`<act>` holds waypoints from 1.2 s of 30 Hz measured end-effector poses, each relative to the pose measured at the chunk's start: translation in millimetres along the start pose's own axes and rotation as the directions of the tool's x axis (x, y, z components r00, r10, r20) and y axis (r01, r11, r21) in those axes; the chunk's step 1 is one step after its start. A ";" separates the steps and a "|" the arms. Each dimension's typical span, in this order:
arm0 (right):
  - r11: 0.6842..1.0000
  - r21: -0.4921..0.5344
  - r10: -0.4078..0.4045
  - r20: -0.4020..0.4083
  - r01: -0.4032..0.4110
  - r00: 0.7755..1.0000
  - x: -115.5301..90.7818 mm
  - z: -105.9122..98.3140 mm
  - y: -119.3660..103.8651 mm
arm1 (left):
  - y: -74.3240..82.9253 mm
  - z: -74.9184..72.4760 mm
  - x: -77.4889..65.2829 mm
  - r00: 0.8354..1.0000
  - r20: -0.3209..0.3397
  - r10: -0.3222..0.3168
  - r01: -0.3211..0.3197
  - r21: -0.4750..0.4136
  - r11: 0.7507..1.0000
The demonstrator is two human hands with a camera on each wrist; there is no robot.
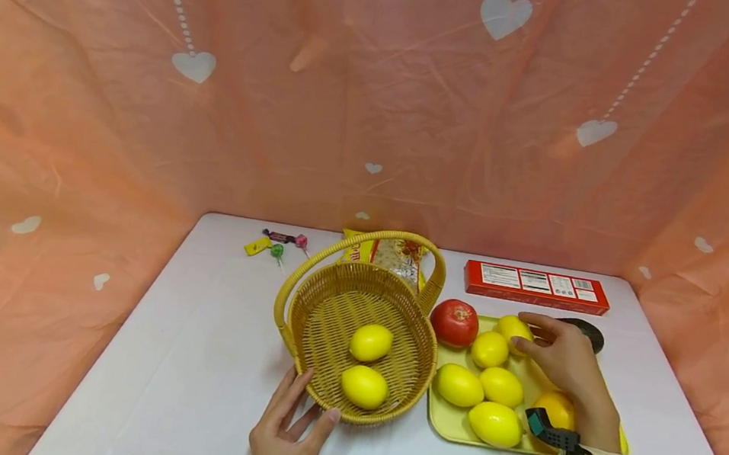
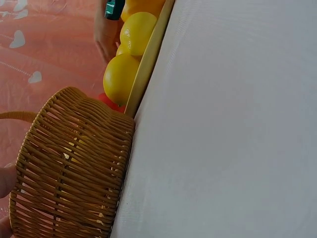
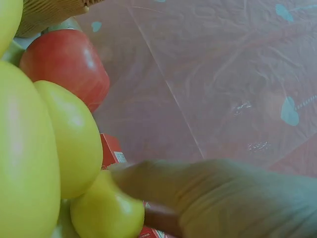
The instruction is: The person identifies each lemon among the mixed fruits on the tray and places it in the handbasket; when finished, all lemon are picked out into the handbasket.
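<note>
My left hand [image 1: 287,433] holds the near left rim of a woven basket [image 1: 319,306], fingertips at its edge. Two lemons [image 1: 364,387] lie inside it; the arched handle rises at the back. To the right, my right hand [image 1: 565,358] reaches over a yellow tray [image 1: 445,429] and grips a lemon [image 1: 512,328] at its far side. Thumb and lemon [image 3: 106,210] meet in the right wrist view, where the other fingers are mostly hidden. Several more lemons [image 1: 495,425] fill the tray, along with a red pomegranate-like fruit [image 1: 454,324] and an orange-coloured fruit [image 1: 555,410] partly behind the wrist.
Behind the basket lies a yellow food packet [image 1: 395,258]. Wrapped candies [image 1: 257,246] and lollipops [image 1: 277,250] are at the back left. A long red box [image 1: 536,286] stretches along the back right, with a dark rounded object [image 1: 585,333] beyond my right hand.
</note>
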State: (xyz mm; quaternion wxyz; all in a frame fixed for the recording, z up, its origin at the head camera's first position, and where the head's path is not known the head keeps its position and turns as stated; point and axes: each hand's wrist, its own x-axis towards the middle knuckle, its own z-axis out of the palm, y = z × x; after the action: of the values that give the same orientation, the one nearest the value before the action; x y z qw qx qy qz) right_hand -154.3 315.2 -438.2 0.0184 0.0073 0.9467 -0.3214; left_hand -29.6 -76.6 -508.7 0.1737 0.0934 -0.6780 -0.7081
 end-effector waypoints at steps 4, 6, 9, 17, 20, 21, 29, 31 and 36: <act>0.999 -0.006 0.045 0.075 -0.045 0.996 1.9 0.0 2.2 | 0.4 1.1 1.1 1.000 0.000 -0.011 0.011 0.009 1.000; 0.999 0.007 0.050 0.083 -0.050 0.995 3.0 0.1 3.2 | 0.0 1.2 1.4 1.000 -0.002 -0.012 0.012 0.011 1.000; 0.999 0.020 0.045 0.082 -0.047 0.996 5.0 0.9 3.8 | -0.8 0.9 1.4 1.000 -0.001 -0.012 0.012 0.008 1.000; 0.999 -0.043 -0.001 0.026 0.002 1.000 4.4 0.9 1.2 | -2.7 1.0 1.8 1.000 -0.002 -0.009 0.009 -0.006 1.000; 0.999 -0.041 -0.029 -0.021 0.028 0.999 2.0 -1.5 0.0 | -1.9 1.3 2.5 1.000 -0.002 -0.014 0.014 -0.001 1.000; 0.999 -0.034 -0.043 -0.040 0.042 0.998 1.3 -2.2 0.0 | -1.6 1.4 2.7 1.000 -0.002 -0.015 0.015 0.001 1.000; 0.970 0.138 -0.181 -0.146 0.201 0.973 -7.5 -10.4 -12.9 | -2.6 0.8 2.2 1.000 0.009 -0.018 0.018 -0.009 1.000; 0.939 0.222 -0.241 -0.116 0.262 0.964 -10.8 -12.2 -19.7 | -3.4 0.3 1.8 1.000 0.007 -0.014 0.014 -0.012 1.000; 0.801 0.451 -0.443 0.006 0.393 0.896 -17.8 -12.9 -38.4 | -4.5 -0.3 1.5 1.000 0.005 0.010 -0.009 -0.018 1.000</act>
State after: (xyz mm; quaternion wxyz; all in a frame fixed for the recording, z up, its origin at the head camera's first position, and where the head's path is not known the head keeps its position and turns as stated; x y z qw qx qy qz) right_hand -137.9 292.6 -403.9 -0.0025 -0.2158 0.8251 -0.5221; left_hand -31.4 -77.3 -513.1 0.1762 0.0868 -0.6724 -0.7137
